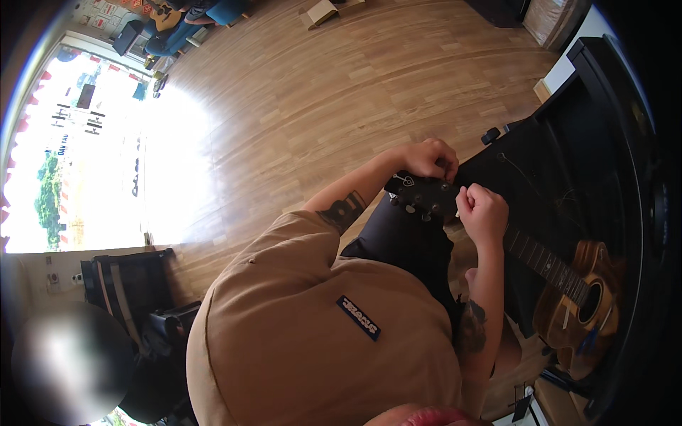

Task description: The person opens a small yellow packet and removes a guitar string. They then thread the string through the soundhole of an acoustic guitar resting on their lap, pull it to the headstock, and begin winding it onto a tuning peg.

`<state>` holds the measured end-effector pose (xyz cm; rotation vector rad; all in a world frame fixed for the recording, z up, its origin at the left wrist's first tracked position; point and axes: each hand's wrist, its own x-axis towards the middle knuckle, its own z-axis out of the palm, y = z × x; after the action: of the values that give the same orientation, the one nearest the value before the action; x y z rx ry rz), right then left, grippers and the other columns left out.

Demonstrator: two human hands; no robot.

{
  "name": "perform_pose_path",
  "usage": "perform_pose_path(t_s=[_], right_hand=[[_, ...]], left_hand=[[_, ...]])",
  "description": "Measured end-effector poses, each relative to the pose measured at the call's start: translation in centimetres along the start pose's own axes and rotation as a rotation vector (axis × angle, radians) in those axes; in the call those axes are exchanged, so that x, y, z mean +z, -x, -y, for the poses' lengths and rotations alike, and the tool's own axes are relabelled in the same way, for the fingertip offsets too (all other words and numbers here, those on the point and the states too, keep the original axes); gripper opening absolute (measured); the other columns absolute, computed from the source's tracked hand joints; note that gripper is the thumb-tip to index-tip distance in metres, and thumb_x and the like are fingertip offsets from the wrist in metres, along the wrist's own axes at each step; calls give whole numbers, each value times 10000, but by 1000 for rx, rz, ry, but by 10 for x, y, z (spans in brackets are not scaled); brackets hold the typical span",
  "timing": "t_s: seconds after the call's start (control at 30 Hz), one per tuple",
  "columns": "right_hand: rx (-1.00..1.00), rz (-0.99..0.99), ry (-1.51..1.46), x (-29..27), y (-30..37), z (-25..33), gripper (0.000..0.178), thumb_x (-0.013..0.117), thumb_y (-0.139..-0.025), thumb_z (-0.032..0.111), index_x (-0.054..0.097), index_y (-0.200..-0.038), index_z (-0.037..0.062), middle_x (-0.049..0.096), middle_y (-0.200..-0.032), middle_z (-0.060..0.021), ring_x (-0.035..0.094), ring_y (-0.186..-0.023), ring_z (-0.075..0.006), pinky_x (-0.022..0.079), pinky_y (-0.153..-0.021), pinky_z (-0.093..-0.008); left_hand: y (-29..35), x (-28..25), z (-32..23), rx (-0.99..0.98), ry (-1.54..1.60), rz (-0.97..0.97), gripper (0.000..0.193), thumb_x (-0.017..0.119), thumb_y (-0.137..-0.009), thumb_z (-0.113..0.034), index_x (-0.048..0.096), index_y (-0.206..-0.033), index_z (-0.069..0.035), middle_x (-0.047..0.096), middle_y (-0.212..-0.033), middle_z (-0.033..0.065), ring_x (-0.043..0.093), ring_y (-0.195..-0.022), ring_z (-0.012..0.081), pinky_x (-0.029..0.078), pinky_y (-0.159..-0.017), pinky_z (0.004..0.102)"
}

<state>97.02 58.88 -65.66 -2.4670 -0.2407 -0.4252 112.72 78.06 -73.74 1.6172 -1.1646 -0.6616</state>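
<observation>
An acoustic guitar [547, 312] lies on my right, its body at the lower right and its neck [540, 259] reaching toward me. Its dark headstock [419, 194], with several tuning pegs, sits over my dark-clad leg. My left hand [430, 157] is curled at the headstock's far edge, fingertips pinched together; what they grip is hidden. Beside the headstock's neck end, my right hand [484, 216] is closed, thumb against the fingers. Anything inside it is too small or covered to name. A small blue tool [588, 339] lies on the guitar body near the soundhole.
A black surface [526, 177] holds thin loose wires under the neck. A tall black panel [625, 142] stands at the right. Black bags [135, 284] lie at the left below a bright window [92, 156]. Across the wooden floor [305, 92], a person holds another guitar [165, 15].
</observation>
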Motion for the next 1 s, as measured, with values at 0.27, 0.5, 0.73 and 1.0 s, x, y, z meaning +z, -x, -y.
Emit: perform_pose_path(t_s=[0.27, 0.5, 0.73, 1.0], right_hand=[[-6, 36, 50, 2, -4, -3, 280, 733, -900, 178, 581, -677, 103, 635, -658, -99, 645, -598, -343, 477, -521, -461], [-4, 16, 22, 3, 0, -8, 345, 747, -905, 147, 522, -649, 91, 569, -580, -71, 581, -509, -286, 435, -486, -409], [-29, -11, 22, 5, -1, -7, 342, 751, -898, 143, 522, -648, 92, 566, -575, -67, 578, -499, -279, 433, -480, -407], [-7, 32, 69, 4, -1, -8, 281, 756, -871, 158, 579, -657, 117, 617, -601, -69, 636, -536, -285, 480, -491, -409]], left_hand=[[0, -6, -12, 120, -20, -56, 230, 684, -784, -145, 793, -945, -24, 770, -912, 117, 723, -890, 267, 557, -834, 394], [-2, -6, -6, 31, 27, -6, 203, 648, -793, -84, 751, -949, -5, 728, -973, 99, 665, -913, 222, 535, -846, 353], [4, -8, -19, -62, 103, 18, 219, 623, -806, -15, 758, -978, -25, 711, -1083, 118, 641, -1030, 257, 525, -906, 377], [2, -1, 1, 91, 38, -47, 237, 671, -790, -90, 782, -989, -24, 736, -960, 84, 681, -874, 205, 533, -773, 332]])
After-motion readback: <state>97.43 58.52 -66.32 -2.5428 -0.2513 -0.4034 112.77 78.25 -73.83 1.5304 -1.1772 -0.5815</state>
